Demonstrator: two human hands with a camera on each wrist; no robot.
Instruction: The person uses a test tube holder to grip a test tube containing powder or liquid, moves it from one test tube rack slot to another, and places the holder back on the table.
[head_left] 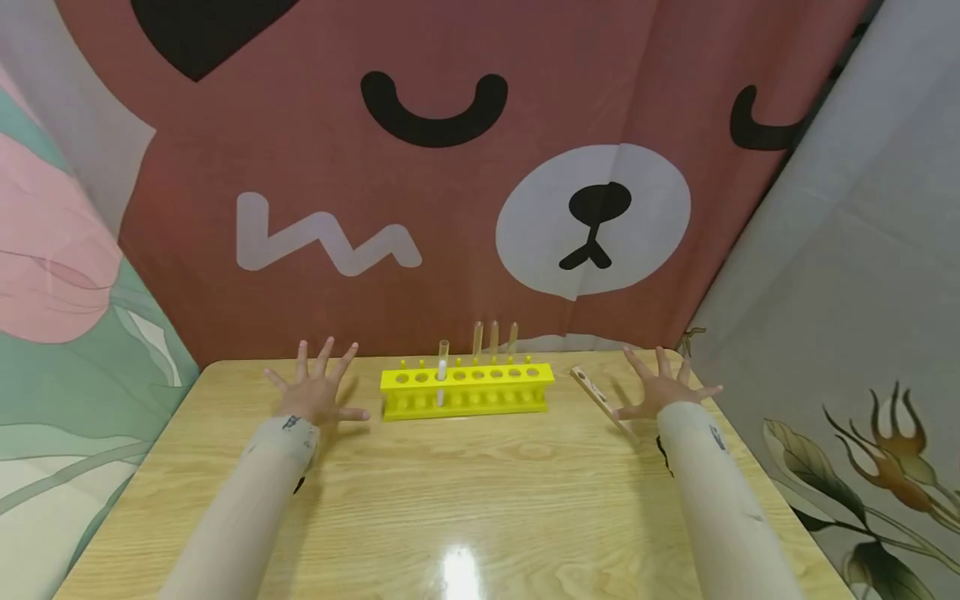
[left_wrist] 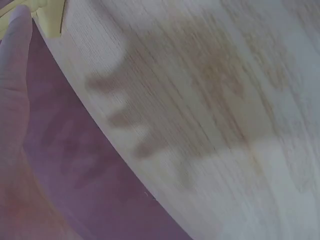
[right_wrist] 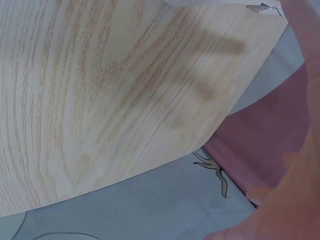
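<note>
A yellow test tube rack (head_left: 465, 410) stands on the table between the two hands. One clear test tube (head_left: 442, 369) with something white in it sits upright in a hole left of the rack's middle. Along the rack's back, three more clear tubes (head_left: 493, 338) stand up over pegs. My left hand (head_left: 313, 393) is spread left of the rack, holding nothing. My right hand (head_left: 660, 390), also spread and bare of any object, hovers by a narrow pale strip-like packet (head_left: 592, 388) with dark print. Part of the rack (left_wrist: 51, 20) shows in the left wrist view.
The wood-grain table (head_left: 420, 492) ends at a hanging brown cloth (head_left: 450, 308) with a bear's face. A pale flowered cloth (head_left: 840, 333) hangs along the right side, and a green and pink one (head_left: 60, 375) along the left.
</note>
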